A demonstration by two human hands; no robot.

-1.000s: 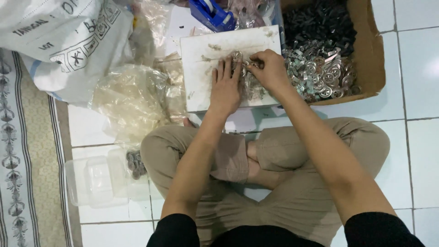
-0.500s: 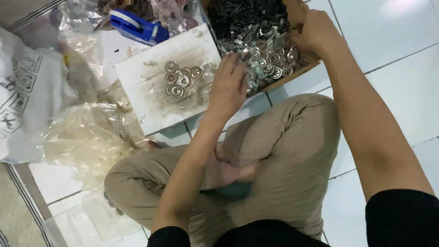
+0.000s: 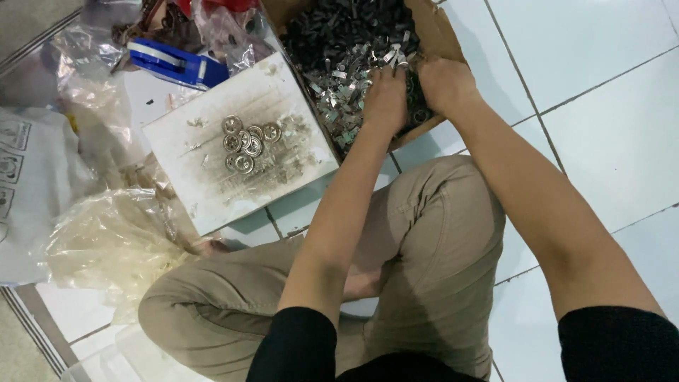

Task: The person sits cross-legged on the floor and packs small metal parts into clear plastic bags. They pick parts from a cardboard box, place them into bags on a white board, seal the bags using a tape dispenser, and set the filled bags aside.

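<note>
A cardboard box [image 3: 440, 34] full of small metal parts [image 3: 346, 42] lies at the top. Both hands are down in it. My left hand [image 3: 385, 95] is dug into the silver pieces near the box's near edge, fingers curled among them. My right hand [image 3: 442, 85] rests beside it, fingers buried in the same heap. What each hand grips is hidden. A worn white board [image 3: 205, 177] lies left of the box with several round metal rings [image 3: 246, 143] grouped on it.
A blue and white tape dispenser [image 3: 177, 64] lies behind the board. Crumpled clear plastic bags [image 3: 106, 240] and a white sack [image 3: 21, 191] sit at the left. My crossed legs in tan trousers [image 3: 424, 262] fill the foreground on white floor tiles [image 3: 608, 120].
My left hand has left the rings on the board and moved right into the box. My right hand has dropped deeper into the metal parts. The view swung left and down.
</note>
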